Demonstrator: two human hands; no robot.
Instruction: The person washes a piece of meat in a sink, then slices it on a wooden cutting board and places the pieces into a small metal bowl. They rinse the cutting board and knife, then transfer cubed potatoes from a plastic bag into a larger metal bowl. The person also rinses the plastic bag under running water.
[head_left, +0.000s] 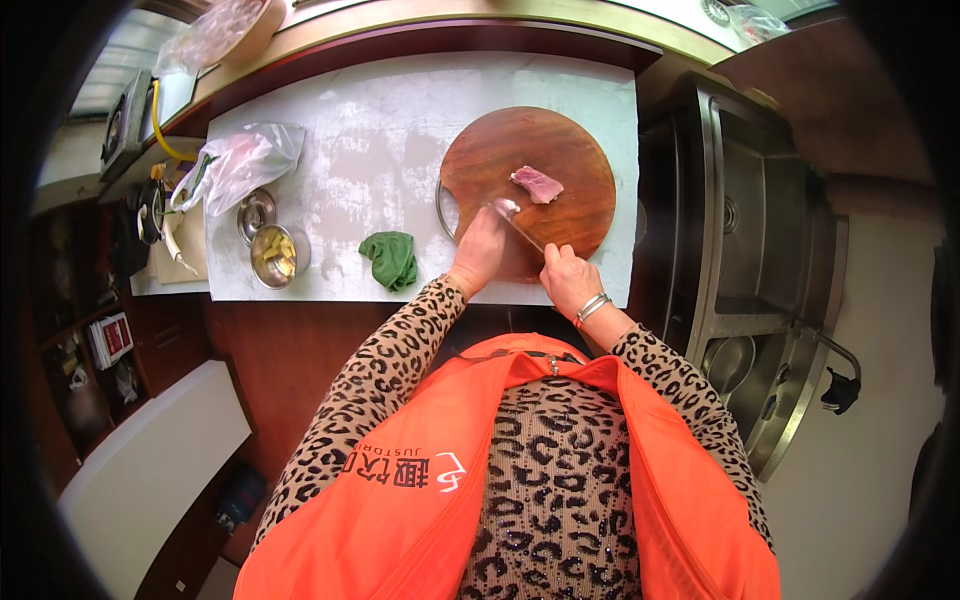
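My right hand (571, 283) grips a knife (528, 230) by its handle over the near part of a round wooden cutting board (480, 154). The blade slants up and left, towards my left hand (481, 246). The left fingertips are blurred beside the blade and a small pale piece (507, 205); whether they pinch it or only touch it is not visible. Farther up the board lies a slab of raw pink meat (538, 184), apart from both hands. A metal rim shows at the board's left edge.
On the white tabletop (360, 105) are a crumpled green cloth (390, 259), a steel pot (298, 255) holding yellowish pieces, a metal lid (256, 215) and a translucent plastic bag (251, 161). A stainless steel sink (757, 217) stands right of the table.
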